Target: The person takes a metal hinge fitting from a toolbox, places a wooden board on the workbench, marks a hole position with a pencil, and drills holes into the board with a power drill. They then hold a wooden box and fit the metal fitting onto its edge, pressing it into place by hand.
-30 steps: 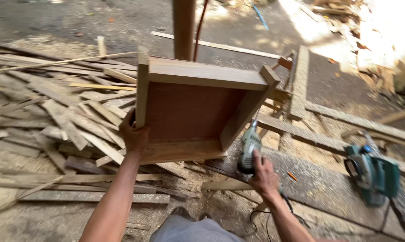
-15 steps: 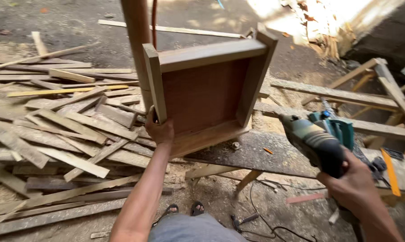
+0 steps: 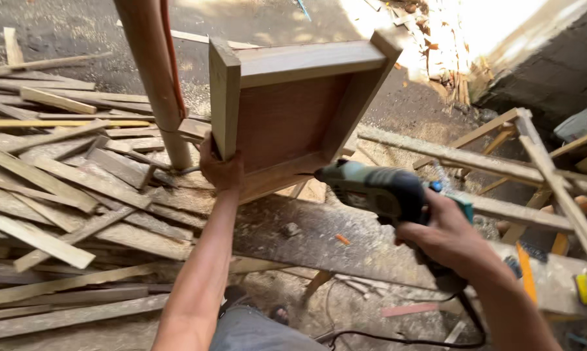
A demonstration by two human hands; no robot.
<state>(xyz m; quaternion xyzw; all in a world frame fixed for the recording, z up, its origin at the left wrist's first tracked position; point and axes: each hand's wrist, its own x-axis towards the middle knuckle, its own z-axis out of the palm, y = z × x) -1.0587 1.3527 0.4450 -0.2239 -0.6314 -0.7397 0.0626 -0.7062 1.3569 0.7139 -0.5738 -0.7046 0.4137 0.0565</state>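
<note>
sawdust and offcuts cover the ground, and in the upper middle of the frame a wooden box frame stands tipped on one edge on a dusty plank bench, its open side turned toward the camera so the reddish back panel and inner corners are exposed. the left hand is closed around the lower left corner post of the frame, thumb and fingers wrapped on the wood, which seems to be what keeps the frame propped at this tilt rather than lying flat. the right hand, at the lower right of centre, is closed tight on the grip of a green and black power drill; the drill's nose points left at the frame's lower rail and sits just beside it, though contact cannot be told. holding the frame open-side-up this way appears to leave that lower inner edge reachable for the tool. the drill's black cord trails down to the bottom of the frame. a round wooden post rises just left of the frame, and a heap of scrap wood strips fills the left side. rough timber trestles stand at the right.
</note>
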